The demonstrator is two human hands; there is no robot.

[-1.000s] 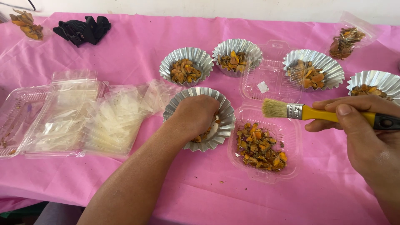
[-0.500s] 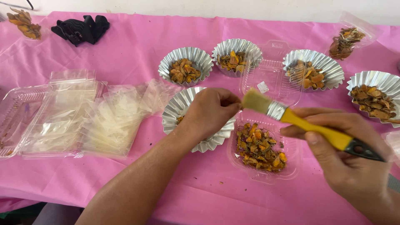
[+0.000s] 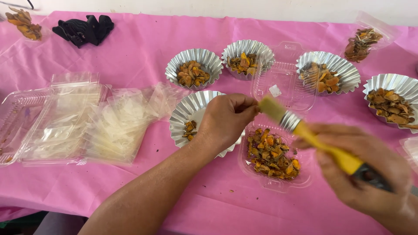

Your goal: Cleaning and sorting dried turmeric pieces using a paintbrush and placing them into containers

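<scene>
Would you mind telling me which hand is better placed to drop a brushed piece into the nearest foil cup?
Probably the left hand: it hovers directly over the nearest foil cup, fingertips pinched beside the bristles. The right hand is busy gripping the yellow-handled brush and sits further right, beyond the clear plastic tray.

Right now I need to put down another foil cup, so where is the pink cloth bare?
Bare cloth lies between the black object and the upper-left foil cup, and along the near edge below the clear tray of orange pieces. It is crowded around the left hand, the brush and the plastic lids.
</scene>
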